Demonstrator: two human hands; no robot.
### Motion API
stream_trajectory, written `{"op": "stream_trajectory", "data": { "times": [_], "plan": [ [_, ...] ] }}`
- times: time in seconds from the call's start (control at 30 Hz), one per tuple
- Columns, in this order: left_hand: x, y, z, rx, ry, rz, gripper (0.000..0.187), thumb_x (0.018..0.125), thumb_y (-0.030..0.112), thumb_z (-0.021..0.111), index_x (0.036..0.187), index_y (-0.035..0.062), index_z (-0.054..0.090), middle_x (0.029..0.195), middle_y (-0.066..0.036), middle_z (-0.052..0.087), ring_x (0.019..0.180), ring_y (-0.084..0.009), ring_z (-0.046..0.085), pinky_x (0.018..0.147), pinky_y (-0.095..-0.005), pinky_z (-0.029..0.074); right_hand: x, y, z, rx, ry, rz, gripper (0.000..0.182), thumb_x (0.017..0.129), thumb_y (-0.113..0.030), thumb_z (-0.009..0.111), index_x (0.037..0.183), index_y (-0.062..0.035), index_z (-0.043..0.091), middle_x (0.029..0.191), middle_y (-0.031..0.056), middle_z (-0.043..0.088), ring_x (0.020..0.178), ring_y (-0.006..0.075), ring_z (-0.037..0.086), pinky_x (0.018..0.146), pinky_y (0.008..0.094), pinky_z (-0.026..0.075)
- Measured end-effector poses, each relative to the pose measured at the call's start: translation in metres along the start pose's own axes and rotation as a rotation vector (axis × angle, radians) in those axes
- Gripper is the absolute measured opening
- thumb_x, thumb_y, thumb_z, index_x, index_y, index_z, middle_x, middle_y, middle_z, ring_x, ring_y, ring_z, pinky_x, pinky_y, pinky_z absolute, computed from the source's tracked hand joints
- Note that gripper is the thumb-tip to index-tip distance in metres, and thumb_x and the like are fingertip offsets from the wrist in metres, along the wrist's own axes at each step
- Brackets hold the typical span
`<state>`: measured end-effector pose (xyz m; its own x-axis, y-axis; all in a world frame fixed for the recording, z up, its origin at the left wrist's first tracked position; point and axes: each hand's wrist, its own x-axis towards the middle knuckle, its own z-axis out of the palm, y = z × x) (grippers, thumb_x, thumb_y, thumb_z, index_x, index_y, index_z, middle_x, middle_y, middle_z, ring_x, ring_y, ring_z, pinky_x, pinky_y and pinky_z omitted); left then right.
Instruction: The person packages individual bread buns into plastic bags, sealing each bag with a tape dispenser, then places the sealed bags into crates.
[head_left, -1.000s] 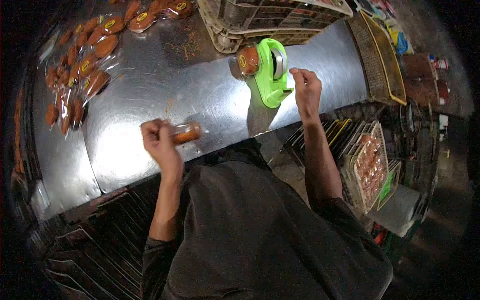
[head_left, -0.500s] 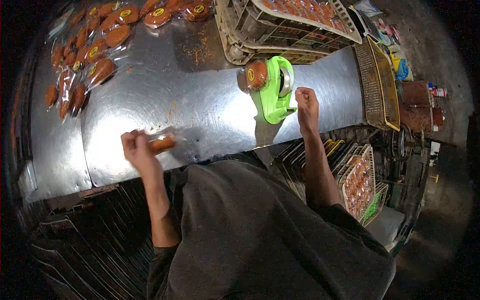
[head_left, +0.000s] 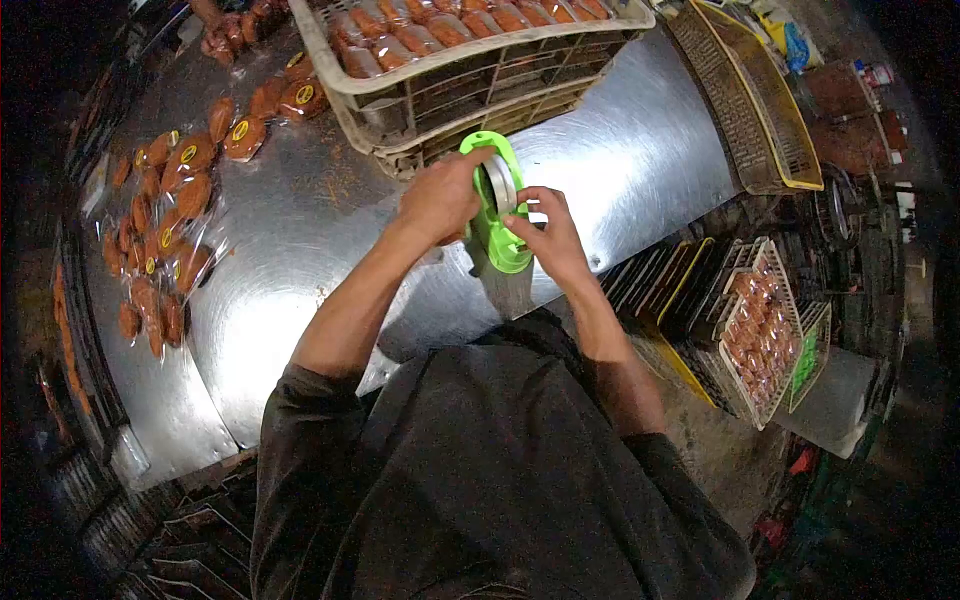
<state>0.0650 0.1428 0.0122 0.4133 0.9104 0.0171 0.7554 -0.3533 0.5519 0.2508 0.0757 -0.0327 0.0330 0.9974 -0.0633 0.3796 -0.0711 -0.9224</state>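
A bright green tape dispenser (head_left: 512,255) with a pale roll of tape (head_left: 503,184) stands on the metal table below the stacked crates. My left hand (head_left: 440,202) grips its left side, with a finger reaching over the top near the roll. Bent fingers and thumb of my right hand (head_left: 548,235) meet the dispenser's right side beside the roll; what they pinch is too small to tell. Round brown items in clear wrap with yellow labels (head_left: 190,195) lie at the left of the table. The wrapped items seen earlier near my hands are hidden or out of sight.
A crate of wrapped items (head_left: 490,60) rests on another crate at the table's back. A yellow-rimmed basket (head_left: 745,100) is at the right end. Below right stands a crate of wrapped goods (head_left: 762,335). Another person's hand (head_left: 225,35) shows at the upper left.
My left hand has moved right from the table's left part to the dispenser. My right hand has come against the dispenser. The view has shifted, and the bun beside the dispenser no longer shows.
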Motion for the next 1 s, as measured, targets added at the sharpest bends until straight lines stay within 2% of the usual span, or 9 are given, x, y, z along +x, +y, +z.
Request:
{"op": "stream_trajectory", "data": {
  "times": [0.1,0.13,0.23,0.27,0.37,0.63,0.83,0.9,1.0],
  "plan": [
    [0.004,-0.011,0.006,-0.148,-0.062,-0.032,0.066,0.070,0.003,0.062,0.134,0.0139,0.052,0.100,-0.020,0.063,0.087,-0.0381,0.064,0.080,-0.0463,0.052,0.012,0.009,0.007,0.010,0.065,-0.131,0.033,0.077,-0.020,0.075,0.103,-0.0061,0.062,0.116,0.0144,0.050,0.108,0.0290,0.052,0.088,0.0378,0.045],
    [0.002,-0.008,0.004,-0.118,-0.069,-0.003,0.068,0.071,0.002,0.060,0.137,0.0130,0.048,0.102,-0.023,0.061,0.086,-0.0403,0.063,0.079,-0.0469,0.052,0.012,0.004,0.007,0.083,0.050,-0.062,0.029,0.078,-0.020,0.075,0.099,-0.0033,0.063,0.117,0.0161,0.049,0.111,0.0301,0.050,0.093,0.0376,0.042],
    [-0.004,0.007,0.008,0.026,-0.022,-0.021,0.068,0.073,0.003,0.061,0.138,0.0093,0.044,0.109,-0.024,0.063,0.103,-0.0382,0.061,0.090,-0.0476,0.049,0.016,0.007,0.009,0.060,0.077,-0.102,0.027,0.078,-0.019,0.074,0.096,-0.0015,0.062,0.116,0.0166,0.049,0.112,0.0304,0.050,0.094,0.0370,0.041],
    [-0.006,0.019,0.005,0.078,-0.056,-0.107,0.070,0.074,0.003,0.061,0.140,0.0096,0.040,0.109,-0.023,0.064,0.104,-0.0386,0.060,0.089,-0.0468,0.048,0.018,0.005,0.009,0.109,0.070,-0.062,0.024,0.079,-0.017,0.073,0.093,-0.0008,0.062,0.117,0.0164,0.049,0.113,0.0301,0.048,0.096,0.0377,0.040],
    [-0.011,0.031,0.008,0.059,-0.073,-0.209,0.071,0.075,0.003,0.060,0.142,0.0105,0.039,0.111,-0.023,0.063,0.102,-0.0403,0.060,0.087,-0.0463,0.048,0.022,-0.002,0.008,0.137,0.041,-0.053,0.023,0.079,-0.017,0.072,0.090,-0.0005,0.062,0.119,0.0164,0.048,0.115,0.0303,0.047,0.096,0.0386,0.040],
    [-0.023,0.036,0.033,0.080,0.129,-0.214,0.072,0.075,0.002,0.058,0.143,0.0137,0.037,0.098,-0.020,0.065,0.084,-0.0388,0.063,0.081,-0.0460,0.050,0.019,-0.008,0.020,0.144,0.119,-0.020,0.023,0.081,-0.017,0.069,0.091,0.0006,0.058,0.119,0.0182,0.046,0.112,0.0326,0.047,0.096,0.0416,0.039],
    [-0.014,0.036,0.012,0.089,-0.044,-0.278,0.071,0.076,0.003,0.058,0.142,0.0146,0.037,0.103,-0.022,0.065,0.090,-0.0398,0.064,0.083,-0.0488,0.050,0.026,-0.008,0.011,0.037,0.173,-0.282,0.027,0.081,-0.019,0.070,0.099,-0.0019,0.058,0.113,0.0190,0.054,0.108,0.0344,0.051,0.092,0.0429,0.041],
    [-0.011,0.034,0.003,0.066,-0.097,-0.263,0.070,0.076,0.004,0.058,0.142,0.0138,0.037,0.105,-0.023,0.064,0.094,-0.0404,0.063,0.085,-0.0490,0.049,0.026,-0.023,-0.009,-0.229,0.160,-0.450,0.031,0.081,-0.014,0.068,0.110,-0.0066,0.060,0.108,0.0126,0.060,0.103,0.0327,0.053,0.089,0.0426,0.040],
    [-0.012,0.022,0.005,0.031,-0.147,-0.219,0.078,0.074,0.004,0.061,0.145,0.0170,0.031,0.108,-0.029,0.059,0.093,-0.0443,0.062,0.081,-0.0504,0.050,0.035,-0.036,-0.021,-0.384,0.007,-0.613,0.027,0.080,-0.010,0.068,0.107,-0.0089,0.064,0.099,0.0074,0.061,0.097,0.0282,0.054,0.085,0.0396,0.040]
  ]
}}
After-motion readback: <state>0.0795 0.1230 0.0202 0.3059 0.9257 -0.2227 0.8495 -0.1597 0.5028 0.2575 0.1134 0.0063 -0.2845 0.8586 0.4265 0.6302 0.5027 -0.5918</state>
